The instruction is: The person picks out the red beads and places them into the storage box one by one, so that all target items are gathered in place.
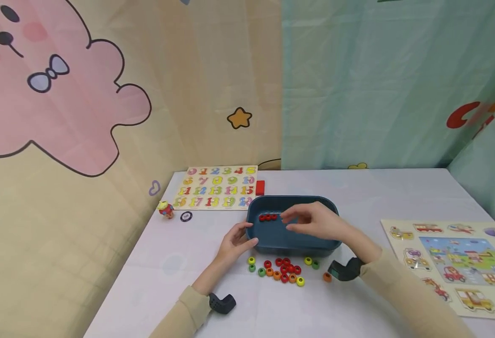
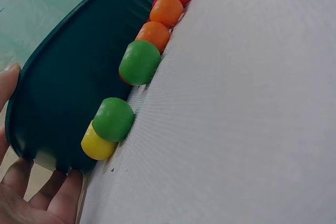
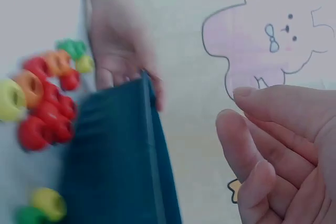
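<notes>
A dark blue plastic bin (image 1: 289, 237) stands on the table, with a row of red beads (image 1: 268, 217) inside it. My left hand (image 1: 233, 243) holds the bin's left end, thumb at the rim and fingers against the outer wall, as the left wrist view shows. Above the bin hovers my right hand (image 1: 315, 220), its fingers loosely bent and nothing between thumb and fingertips (image 3: 231, 121). In front of the bin lie several loose beads: red beads (image 1: 284, 269), orange beads (image 1: 277, 275), green beads (image 2: 113, 119) and yellow beads (image 1: 300, 281).
A number puzzle board (image 1: 217, 188) lies behind the bin to the left, with a red block (image 1: 260, 188) at its edge. Left of it are a small toy figure (image 1: 166, 209) and a round dark disc (image 1: 186, 216). A vehicle puzzle board (image 1: 454, 267) lies at the right.
</notes>
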### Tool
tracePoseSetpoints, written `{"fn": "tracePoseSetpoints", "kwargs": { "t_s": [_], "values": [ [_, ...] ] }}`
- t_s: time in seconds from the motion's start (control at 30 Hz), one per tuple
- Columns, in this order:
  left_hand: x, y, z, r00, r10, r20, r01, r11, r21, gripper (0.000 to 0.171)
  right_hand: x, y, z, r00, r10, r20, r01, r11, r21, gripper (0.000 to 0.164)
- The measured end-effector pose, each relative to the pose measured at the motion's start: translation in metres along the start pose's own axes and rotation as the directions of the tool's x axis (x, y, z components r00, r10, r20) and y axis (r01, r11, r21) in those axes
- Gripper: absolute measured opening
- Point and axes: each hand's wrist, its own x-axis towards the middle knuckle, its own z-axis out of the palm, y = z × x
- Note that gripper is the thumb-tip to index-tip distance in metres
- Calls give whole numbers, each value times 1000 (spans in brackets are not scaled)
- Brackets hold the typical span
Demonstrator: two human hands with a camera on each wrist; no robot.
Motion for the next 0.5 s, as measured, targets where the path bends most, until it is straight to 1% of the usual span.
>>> {"fn": "tracePoseSetpoints", "kwargs": {
  "t_s": [0.03,0.1,0.17,0.23,0.27,0.33,0.5],
  "values": [
    [0,0,0,1000,1,-1,-1,1000,0,52,-10,-5,4,1000,-22,-10,23,1000,9,27],
    [-1,1,0,1000,2,-2,-2,1000,0,53,-28,-5,14,999,-42,-25,43,998,49,26],
    [-1,1,0,1000,2,-3,-2,1000,1,53,-42,-3,25,999,-21,-28,23,997,80,24],
    [-1,0,0,1000,8,-4,-8,1000,-1,53,-52,3,35,1000,17,-26,-15,996,88,23],
    [-1,0,0,1000,9,-5,-9,1000,2,52,-56,9,41,999,45,-30,-42,996,79,22],
    [-1,0,0,1000,9,-7,-9,1000,4,52,-63,15,50,995,93,-41,-92,995,43,22],
    [0,0,0,1000,5,-3,-5,1000,12,52,-70,27,67,981,161,-103,-166,986,-32,21]
  ]
}}
